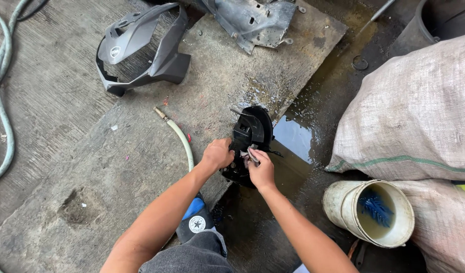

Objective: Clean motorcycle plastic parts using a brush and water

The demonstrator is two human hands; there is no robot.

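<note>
Head view: a black plastic motorbike part (251,136) is held upright at centre frame, at the edge of a concrete slab (141,167), just beside a puddle (293,135). The left hand (218,153) is closed over the part's left side, fingers wrapped round its edge, probably to steady it. The right hand (261,169) is pressed to the lower right side w/ fingers curled round a small grey item (252,155), maybe a cloth or brush; which one can't be told. The part seems to be kept on edge so its inner face can be reached and water can run off.

A pale hose (181,136) is laid across the slab, its brass end pointing to upper left, its lower end passing behind the left forearm. A grey fairing panel (141,48) is set at upper left, and a second dark panel (252,17) at top centre, both well apart from the hands. A dirty white bucket (366,212) w/ a blue brush inside is tipped at lower right, near the right arm. Woven sacks (414,111) are stacked at right. A dark shoe (194,222) w/ a blue patch is seen bottom centre.

Surface: rough concrete, dry at left, wet and dark at right. A green-grey hose (0,96) is looped along the left edge. Setting looks outdoors or open workshop floor.
</note>
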